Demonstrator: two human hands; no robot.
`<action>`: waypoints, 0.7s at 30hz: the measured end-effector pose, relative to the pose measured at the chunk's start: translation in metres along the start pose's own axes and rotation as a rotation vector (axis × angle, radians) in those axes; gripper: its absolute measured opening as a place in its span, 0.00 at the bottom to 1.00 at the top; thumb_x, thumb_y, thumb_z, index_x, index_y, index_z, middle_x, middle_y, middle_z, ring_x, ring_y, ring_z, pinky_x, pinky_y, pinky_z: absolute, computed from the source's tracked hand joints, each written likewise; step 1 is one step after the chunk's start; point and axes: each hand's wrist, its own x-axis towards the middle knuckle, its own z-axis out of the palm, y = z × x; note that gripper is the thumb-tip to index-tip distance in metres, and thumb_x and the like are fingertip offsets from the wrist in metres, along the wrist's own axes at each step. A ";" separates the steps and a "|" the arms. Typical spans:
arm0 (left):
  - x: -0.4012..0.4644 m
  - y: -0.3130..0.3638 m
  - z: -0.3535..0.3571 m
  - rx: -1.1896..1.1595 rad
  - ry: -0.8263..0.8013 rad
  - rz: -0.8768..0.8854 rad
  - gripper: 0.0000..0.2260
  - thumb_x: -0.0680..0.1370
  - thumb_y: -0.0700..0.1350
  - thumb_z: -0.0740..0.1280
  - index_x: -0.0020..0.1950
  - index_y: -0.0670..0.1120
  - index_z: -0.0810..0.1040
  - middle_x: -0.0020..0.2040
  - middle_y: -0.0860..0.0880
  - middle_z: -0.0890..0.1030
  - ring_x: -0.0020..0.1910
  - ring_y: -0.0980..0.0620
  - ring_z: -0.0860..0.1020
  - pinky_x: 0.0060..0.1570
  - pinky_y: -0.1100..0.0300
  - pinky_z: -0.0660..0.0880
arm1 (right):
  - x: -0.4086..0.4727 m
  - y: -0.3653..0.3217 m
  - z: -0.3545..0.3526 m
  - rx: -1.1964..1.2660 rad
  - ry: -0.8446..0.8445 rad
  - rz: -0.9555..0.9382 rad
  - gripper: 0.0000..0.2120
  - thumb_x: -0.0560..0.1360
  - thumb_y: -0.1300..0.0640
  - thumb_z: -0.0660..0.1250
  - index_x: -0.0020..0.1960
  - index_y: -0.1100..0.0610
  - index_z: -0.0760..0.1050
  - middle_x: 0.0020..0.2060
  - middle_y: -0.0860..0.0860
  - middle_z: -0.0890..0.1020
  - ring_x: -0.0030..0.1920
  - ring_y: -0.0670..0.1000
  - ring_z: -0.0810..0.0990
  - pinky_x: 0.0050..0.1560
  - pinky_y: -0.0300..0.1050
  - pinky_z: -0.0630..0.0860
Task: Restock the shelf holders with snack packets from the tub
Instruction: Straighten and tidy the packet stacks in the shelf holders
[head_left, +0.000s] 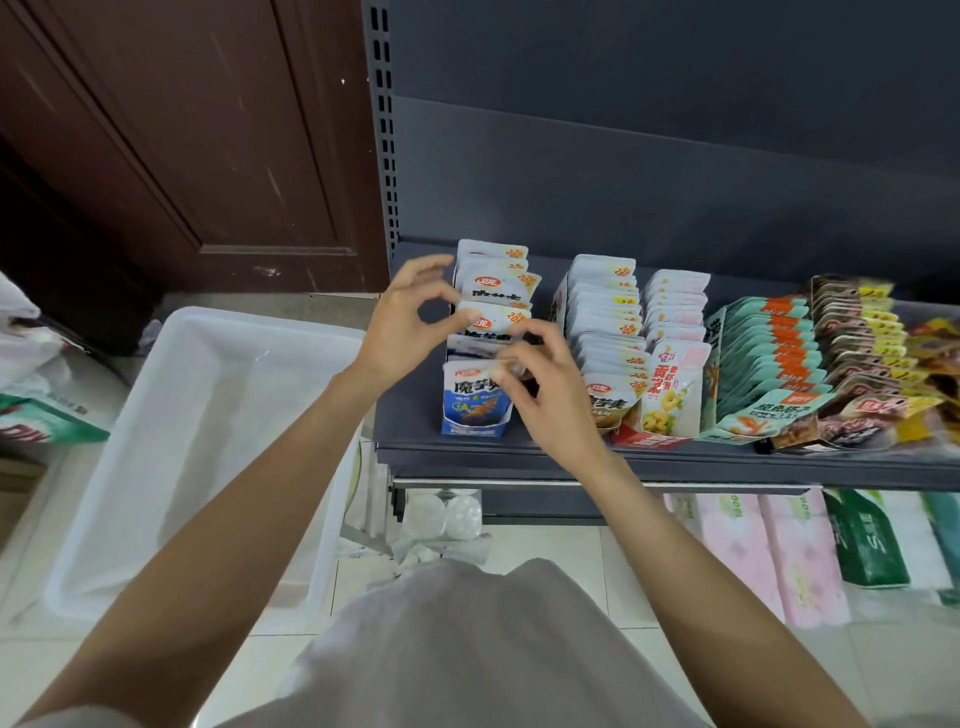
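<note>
A blue-and-white cardboard holder (475, 410) stands at the left end of the dark grey shelf (519, 452), filled with white snack packets (493, 283) standing in a row. My left hand (410, 325) pinches the left edge of a white packet (498, 322) in the middle of that row with thumb and forefinger. My right hand (545, 384) pinches the top of a front packet (475, 374) in the same holder. The white plastic tub (156, 415) sits on the floor to the left, and no packets show inside it.
More holders to the right carry white (602, 322), pink-white (675, 322), teal-orange (769, 353) and brown-yellow (857, 338) packets. Tissue packs (769, 551) lie on the lower shelf. A brown door (182, 145) stands behind the tub. Bags (31, 374) lie at far left.
</note>
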 end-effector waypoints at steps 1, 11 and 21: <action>0.000 0.000 0.000 -0.080 -0.002 -0.034 0.03 0.73 0.44 0.72 0.43 0.52 0.80 0.62 0.52 0.74 0.64 0.53 0.72 0.64 0.54 0.70 | 0.003 -0.002 0.001 -0.004 0.035 -0.002 0.05 0.77 0.62 0.66 0.51 0.63 0.77 0.60 0.57 0.71 0.51 0.39 0.71 0.52 0.26 0.67; -0.010 -0.011 0.005 -0.191 0.038 -0.104 0.04 0.75 0.43 0.70 0.49 0.51 0.80 0.56 0.52 0.78 0.53 0.53 0.80 0.58 0.55 0.76 | -0.008 -0.003 0.014 0.052 -0.044 0.084 0.09 0.77 0.60 0.66 0.56 0.59 0.74 0.60 0.52 0.72 0.61 0.43 0.70 0.58 0.25 0.63; -0.012 -0.011 0.002 -0.313 -0.025 -0.093 0.17 0.71 0.24 0.66 0.58 0.36 0.74 0.55 0.45 0.75 0.50 0.59 0.78 0.52 0.61 0.76 | 0.006 -0.016 -0.005 -0.143 0.054 -0.009 0.10 0.79 0.56 0.63 0.56 0.59 0.79 0.51 0.53 0.82 0.48 0.51 0.82 0.44 0.43 0.78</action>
